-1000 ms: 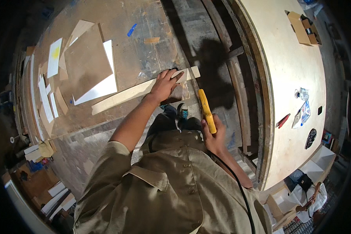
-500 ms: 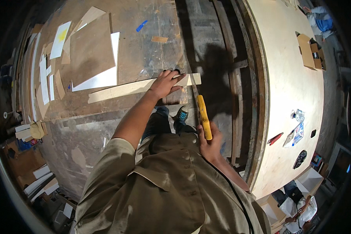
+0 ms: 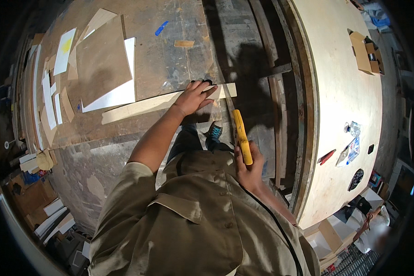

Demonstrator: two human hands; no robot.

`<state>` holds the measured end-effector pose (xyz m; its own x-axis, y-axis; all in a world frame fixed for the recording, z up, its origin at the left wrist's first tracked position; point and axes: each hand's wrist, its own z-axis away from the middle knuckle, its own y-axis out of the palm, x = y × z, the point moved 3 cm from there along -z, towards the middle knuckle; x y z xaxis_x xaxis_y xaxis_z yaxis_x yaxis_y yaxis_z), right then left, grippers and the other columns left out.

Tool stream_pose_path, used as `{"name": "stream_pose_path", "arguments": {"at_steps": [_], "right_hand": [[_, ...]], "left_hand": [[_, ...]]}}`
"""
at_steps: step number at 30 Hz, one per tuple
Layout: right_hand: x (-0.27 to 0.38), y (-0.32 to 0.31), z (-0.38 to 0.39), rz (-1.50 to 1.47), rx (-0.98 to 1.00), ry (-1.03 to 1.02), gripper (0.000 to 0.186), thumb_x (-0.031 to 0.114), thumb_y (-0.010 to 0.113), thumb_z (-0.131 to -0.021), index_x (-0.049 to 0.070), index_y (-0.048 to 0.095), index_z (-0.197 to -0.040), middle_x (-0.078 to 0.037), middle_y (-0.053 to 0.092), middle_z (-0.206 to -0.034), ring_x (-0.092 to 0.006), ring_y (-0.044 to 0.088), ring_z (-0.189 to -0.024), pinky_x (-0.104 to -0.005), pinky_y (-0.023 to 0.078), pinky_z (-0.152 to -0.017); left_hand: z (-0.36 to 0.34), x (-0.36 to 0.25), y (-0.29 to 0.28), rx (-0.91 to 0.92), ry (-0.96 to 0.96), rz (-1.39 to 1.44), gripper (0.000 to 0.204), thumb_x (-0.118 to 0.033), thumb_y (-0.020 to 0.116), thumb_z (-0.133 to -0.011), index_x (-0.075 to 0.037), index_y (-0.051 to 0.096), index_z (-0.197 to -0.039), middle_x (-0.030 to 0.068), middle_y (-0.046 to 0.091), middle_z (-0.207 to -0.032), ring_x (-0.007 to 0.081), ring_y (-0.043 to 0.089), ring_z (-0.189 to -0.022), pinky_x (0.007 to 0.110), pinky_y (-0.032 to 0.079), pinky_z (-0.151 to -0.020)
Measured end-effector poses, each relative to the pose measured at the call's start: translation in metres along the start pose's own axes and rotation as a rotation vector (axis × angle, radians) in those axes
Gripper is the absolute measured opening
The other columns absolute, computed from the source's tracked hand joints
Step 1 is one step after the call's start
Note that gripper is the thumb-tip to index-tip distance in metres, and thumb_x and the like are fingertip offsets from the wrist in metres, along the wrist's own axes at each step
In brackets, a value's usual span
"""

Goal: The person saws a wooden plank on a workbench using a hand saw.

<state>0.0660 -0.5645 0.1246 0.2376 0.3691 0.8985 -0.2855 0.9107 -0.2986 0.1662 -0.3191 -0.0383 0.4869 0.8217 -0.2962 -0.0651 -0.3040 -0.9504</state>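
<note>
The wooden strip [image 3: 165,102] is pinned flat under the spread left hand [image 3: 194,96]; a yellow-handled saw [image 3: 240,138] is gripped in the closed right hand [image 3: 249,171], its blade laid across the strip just beside the left fingers.

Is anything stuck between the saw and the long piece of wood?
Nothing visible. The yellow-handled saw in the right hand reaches straight to the wood strip, which the left hand presses flat on the workbench right beside the blade.
</note>
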Motion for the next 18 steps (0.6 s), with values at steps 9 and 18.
{"name": "stream_pose_path", "arguments": {"at_steps": [9,18], "right_hand": [[0.005,0.002,-0.003,0.091,-0.03,-0.083,0.017,0.012,0.065,-0.095,0.0,0.054,-0.09,-0.012,0.055,-0.064,-0.0176,0.051,-0.053,-0.0324,0.042,-0.053],[0.006,0.003,0.0,0.036,-0.013,-0.058,0.014,0.011,0.063,-0.096,-0.001,0.055,-0.095,-0.013,0.059,-0.068,-0.0172,0.057,-0.059,-0.0315,0.044,-0.056]], "left_hand": [[0.001,0.003,-0.002,-0.047,-0.066,-0.081,0.057,-0.044,0.063,-0.092,-0.015,0.055,-0.14,0.0082,0.057,-0.12,0.0276,0.051,-0.116,0.04,0.044,-0.099],[-0.001,0.003,-0.008,-0.038,-0.153,0.033,0.058,-0.049,0.064,-0.091,-0.013,0.06,-0.136,0.006,0.058,-0.103,0.0248,0.053,-0.101,0.035,0.047,-0.093]]}}
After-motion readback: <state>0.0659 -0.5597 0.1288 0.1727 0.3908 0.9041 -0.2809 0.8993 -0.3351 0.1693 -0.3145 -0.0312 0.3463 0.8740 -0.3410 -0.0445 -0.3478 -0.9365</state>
